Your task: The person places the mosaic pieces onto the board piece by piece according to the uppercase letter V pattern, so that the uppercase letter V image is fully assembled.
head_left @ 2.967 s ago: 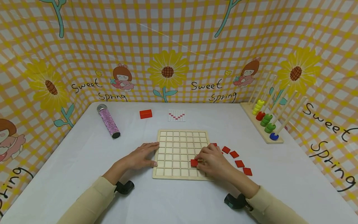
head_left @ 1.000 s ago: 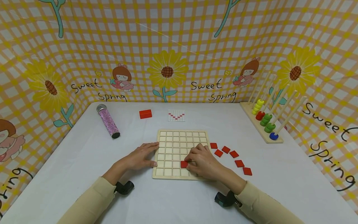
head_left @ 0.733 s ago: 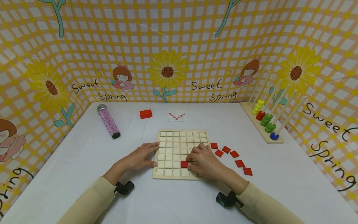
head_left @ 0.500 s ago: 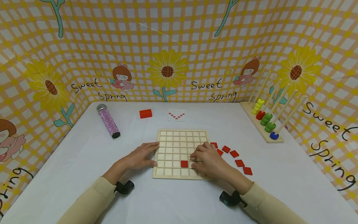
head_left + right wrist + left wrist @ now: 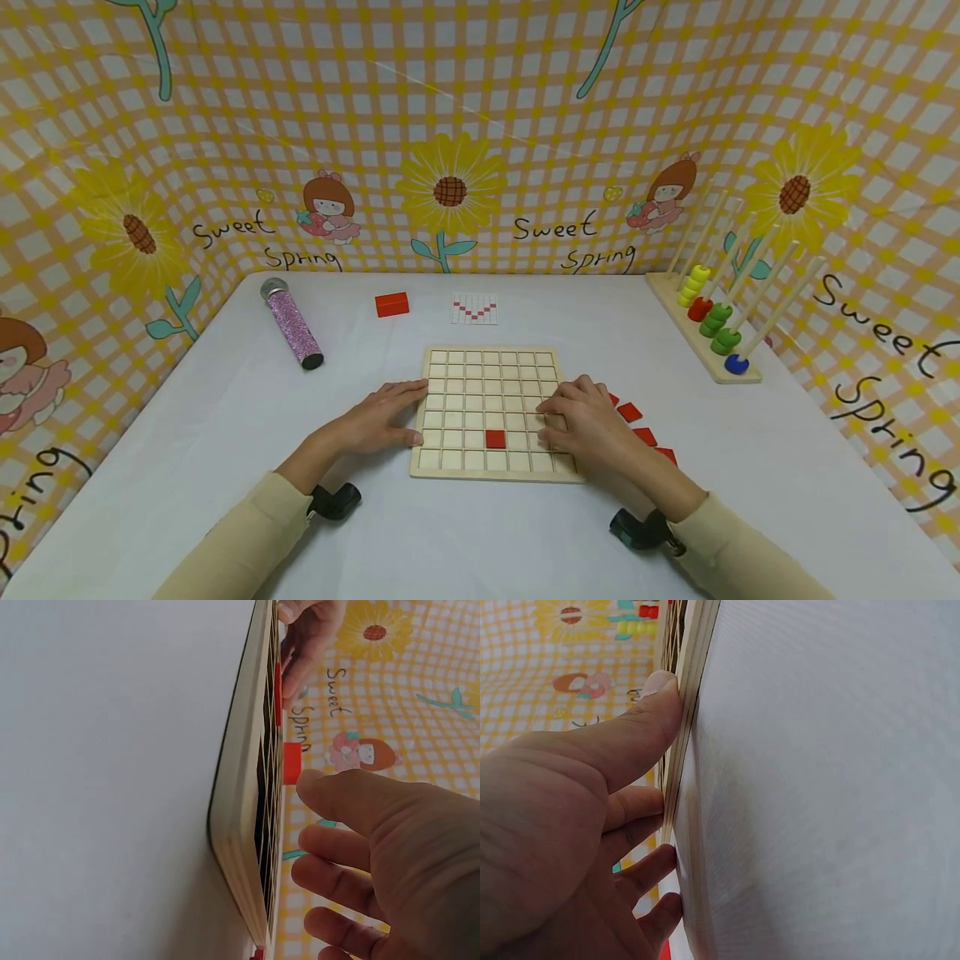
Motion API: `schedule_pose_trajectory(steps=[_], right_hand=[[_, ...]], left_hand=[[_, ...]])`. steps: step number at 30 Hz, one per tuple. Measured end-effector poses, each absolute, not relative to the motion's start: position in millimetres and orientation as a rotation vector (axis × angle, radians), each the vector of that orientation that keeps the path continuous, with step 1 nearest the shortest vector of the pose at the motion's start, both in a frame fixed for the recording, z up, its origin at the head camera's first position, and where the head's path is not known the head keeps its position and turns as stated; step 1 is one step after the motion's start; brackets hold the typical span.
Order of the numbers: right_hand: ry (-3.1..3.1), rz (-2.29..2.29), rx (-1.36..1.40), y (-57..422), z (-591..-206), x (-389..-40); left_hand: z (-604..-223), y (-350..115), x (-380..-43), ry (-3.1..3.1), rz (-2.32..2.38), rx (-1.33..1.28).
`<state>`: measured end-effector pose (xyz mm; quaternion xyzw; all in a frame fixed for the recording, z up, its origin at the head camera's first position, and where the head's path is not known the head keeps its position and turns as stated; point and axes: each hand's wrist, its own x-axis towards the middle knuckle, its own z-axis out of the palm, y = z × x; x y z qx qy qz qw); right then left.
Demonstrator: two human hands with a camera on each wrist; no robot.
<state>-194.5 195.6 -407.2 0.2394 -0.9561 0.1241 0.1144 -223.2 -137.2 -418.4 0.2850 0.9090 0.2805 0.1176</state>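
Observation:
A square wooden grid board lies flat on the white table. One red square tile sits in the middle column, second row from the near edge; in the right wrist view that red tile shows edge-on. My left hand rests against the board's left side, and in the left wrist view its thumb and fingertips touch the edge. Over the board's right part hovers my right hand, fingers loosely bent, holding nothing. Beyond it lie several loose red tiles, some of them hidden by the hand.
Behind the board are a red block and a small card with a V pattern of red squares. A glittery pink microphone lies at the back left. At the back right stands a peg rack with coloured beads.
My right hand shifted the red tile one column left, let go of it, and has moved away to the right, now covering some loose tiles. The left hand has stayed put.

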Motion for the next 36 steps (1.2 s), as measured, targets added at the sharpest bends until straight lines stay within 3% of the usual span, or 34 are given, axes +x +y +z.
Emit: schedule_pose_trajectory(steps=[36], right_hand=[[-2.843, 0.357, 0.447, 238, -411, -207]], left_hand=[[-418, -137, -223, 2.66, 0.815, 0.828]])
